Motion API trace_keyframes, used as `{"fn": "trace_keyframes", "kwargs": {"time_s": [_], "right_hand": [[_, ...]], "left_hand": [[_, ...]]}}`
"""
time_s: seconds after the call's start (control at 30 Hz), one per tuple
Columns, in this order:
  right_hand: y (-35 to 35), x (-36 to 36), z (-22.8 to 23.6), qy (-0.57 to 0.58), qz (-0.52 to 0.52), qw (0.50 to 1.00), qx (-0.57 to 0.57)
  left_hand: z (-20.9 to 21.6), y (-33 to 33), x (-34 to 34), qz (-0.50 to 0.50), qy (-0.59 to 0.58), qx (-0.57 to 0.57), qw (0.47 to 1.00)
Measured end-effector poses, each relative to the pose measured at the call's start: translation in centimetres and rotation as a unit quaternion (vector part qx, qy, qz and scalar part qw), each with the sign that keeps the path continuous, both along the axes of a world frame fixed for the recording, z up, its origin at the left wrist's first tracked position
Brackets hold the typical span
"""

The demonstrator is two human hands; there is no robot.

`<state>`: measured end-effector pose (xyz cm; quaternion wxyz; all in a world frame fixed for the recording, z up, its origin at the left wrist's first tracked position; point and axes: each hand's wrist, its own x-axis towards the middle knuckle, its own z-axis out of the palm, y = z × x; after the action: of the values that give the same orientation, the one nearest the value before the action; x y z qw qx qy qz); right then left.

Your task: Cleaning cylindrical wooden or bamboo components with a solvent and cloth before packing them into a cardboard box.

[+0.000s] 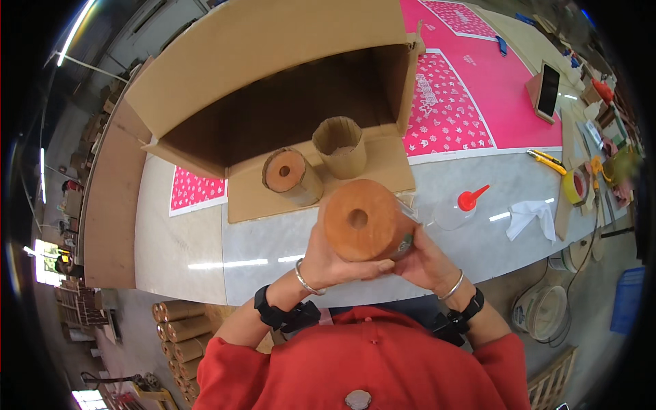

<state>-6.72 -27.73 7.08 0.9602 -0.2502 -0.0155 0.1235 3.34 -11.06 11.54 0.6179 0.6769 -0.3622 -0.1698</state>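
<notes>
Both my hands hold a thick orange-brown cylinder (350, 239) over the table's near edge, its flat end with a round central hole facing up. My left hand (326, 263) is wrapped round its left and lower side. On the lower right side my right hand (427, 266) grips it, beside a dark green patch. Just beyond, a brown cardboard tube (307, 188) stands with a smaller orange-brown piece (281, 179) with a hole in its top. To its right is another cardboard tube (345, 162), open at the top. Both stand on the flap of a large cardboard box (273, 51).
On the grey table (260, 242) at right lie a clear bottle with a red nozzle (467, 201), a white cloth (533, 220), a yellow cutter (547, 161) and a tape roll (575, 186). A phone (548, 93) stands behind them. Pink printed sheets (506, 96) cover the far right.
</notes>
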Motion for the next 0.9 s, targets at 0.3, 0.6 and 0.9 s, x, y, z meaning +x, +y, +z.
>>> {"fn": "trace_keyframes", "kwargs": {"time_s": [0.3, 0.6, 0.9], "right_hand": [[-3.4, -2.0, -1.8, 0.016, -0.099, 0.995, 0.015], [-3.0, -2.9, -0.3, 0.022, -0.159, 0.985, -0.055], [-0.8, -2.5, 2.1, 0.037, -0.206, 0.961, -0.181]], "left_hand": [[0.8, -1.5, 8.1, -0.012, -0.46, 0.22, 0.86], [2.2, -0.9, 8.7, 0.106, -0.301, 0.252, 0.913], [1.5, 7.5, 2.6, 0.147, 0.267, -0.173, 0.937]]}}
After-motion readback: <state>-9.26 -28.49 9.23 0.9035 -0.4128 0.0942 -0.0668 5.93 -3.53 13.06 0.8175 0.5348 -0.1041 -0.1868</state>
